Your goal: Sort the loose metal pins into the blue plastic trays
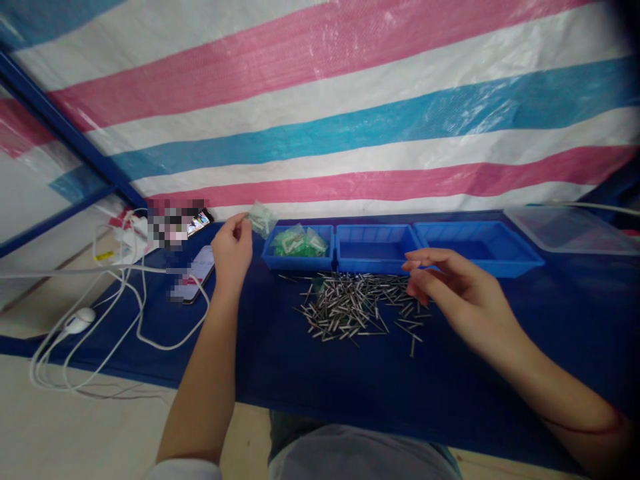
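My left hand (234,248) is pinched closed on a small clear plastic bag (261,219), which sticks out to the right beside the left blue bin. Inside the bag are small pieces too faint to name. My right hand (453,283) hovers over the right edge of a pile of thin metal pins (345,307) that look like blind rivets. Its fingers are loosely curved and apart, with nothing visible between them. The left blue bin (299,262) holds several green-tinted plastic bags (300,241).
A middle blue bin (373,263) and a right blue bin (477,267) stand beside the first. A clear plastic sheet or lid (565,230) lies at the far right. White cables (143,313) and two phones, one lying flat (203,270), occupy the left. A striped tarp (320,140) hangs behind.
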{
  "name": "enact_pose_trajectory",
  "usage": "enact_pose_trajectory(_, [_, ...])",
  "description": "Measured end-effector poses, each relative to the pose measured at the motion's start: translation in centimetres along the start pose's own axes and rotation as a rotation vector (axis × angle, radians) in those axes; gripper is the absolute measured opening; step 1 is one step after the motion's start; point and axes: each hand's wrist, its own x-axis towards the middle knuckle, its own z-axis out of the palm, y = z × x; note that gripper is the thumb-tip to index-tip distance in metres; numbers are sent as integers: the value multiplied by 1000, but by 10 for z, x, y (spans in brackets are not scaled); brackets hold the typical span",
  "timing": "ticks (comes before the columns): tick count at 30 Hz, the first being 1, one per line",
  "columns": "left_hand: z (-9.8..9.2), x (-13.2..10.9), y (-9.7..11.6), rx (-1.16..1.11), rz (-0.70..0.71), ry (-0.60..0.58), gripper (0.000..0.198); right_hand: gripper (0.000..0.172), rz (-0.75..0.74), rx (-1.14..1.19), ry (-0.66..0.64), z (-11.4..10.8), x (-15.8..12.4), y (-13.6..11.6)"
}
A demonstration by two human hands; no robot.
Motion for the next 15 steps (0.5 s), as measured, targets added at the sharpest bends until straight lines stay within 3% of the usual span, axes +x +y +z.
enact_pose_trajectory(4, [6, -14, 13, 393, 145, -198, 30, 19, 7, -12, 1, 1, 0, -1])
enact_pose_trajectory(7, [11, -23, 25, 463, 198, -297, 26, 21, 13, -36, -3, 1, 1, -2])
enact_pose_trajectory(12, [14, -31, 33, 442, 227, -341, 24, 24, -18, -106, -40, 0, 1, 1])
enact_pose_trajectory(15, [14, -31, 35, 374, 259, -282, 24, 22, -55, -177, -77, -1, 0, 5])
